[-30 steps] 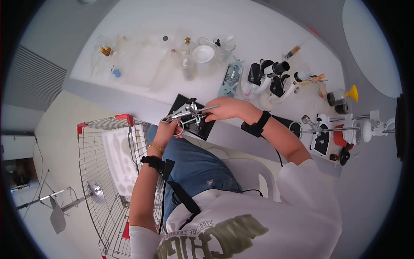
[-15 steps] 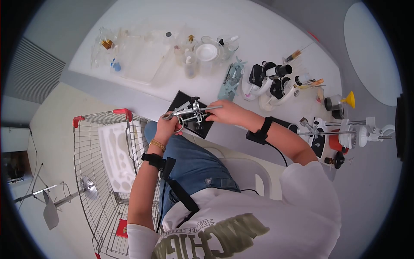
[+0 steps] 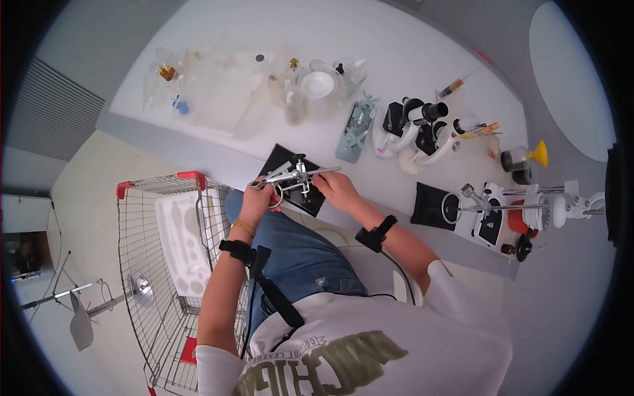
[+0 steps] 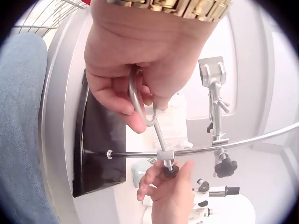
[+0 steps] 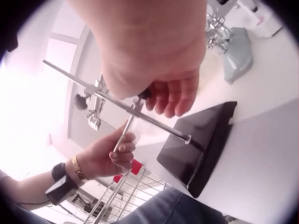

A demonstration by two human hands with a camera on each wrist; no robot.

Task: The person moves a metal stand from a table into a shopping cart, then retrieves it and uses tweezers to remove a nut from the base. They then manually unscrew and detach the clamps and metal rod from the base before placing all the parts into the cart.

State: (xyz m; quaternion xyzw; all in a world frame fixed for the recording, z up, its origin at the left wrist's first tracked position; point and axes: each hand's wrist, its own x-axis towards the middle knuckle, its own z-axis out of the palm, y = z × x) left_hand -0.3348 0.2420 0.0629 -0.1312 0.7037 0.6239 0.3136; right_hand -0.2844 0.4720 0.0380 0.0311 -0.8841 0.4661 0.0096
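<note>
A retort stand has a black base [image 3: 281, 158] at the table's front edge and a metal rod [image 5: 154, 122]. My left hand [image 4: 145, 60] grips the metal ring [image 4: 134, 91], whose arm runs to a small boss head [image 4: 164, 155] on the rod. My right hand [image 4: 170, 198] is at that boss head, thumb and fingers on both sides of its black screw knob [image 4: 170, 171]. Farther along the rod, a jawed clamp [image 4: 215, 98] is fixed with its own black knob [image 4: 226, 166]. In the right wrist view, the palm of my right hand [image 5: 154, 56] partly hides the knob.
Two microscopes [image 3: 396, 125], a blue-grey tray [image 3: 356, 132] of metal parts and glassware with a white dish [image 3: 317, 84] stand behind on the table. Another stand with a ring [image 3: 451, 208] is at right. A wire shopping cart [image 3: 125, 231] stands left, beside my legs.
My right forearm and elbow have swung down and in toward my body, turning the right wrist at the knob. My left hand keeps its grip on the ring.
</note>
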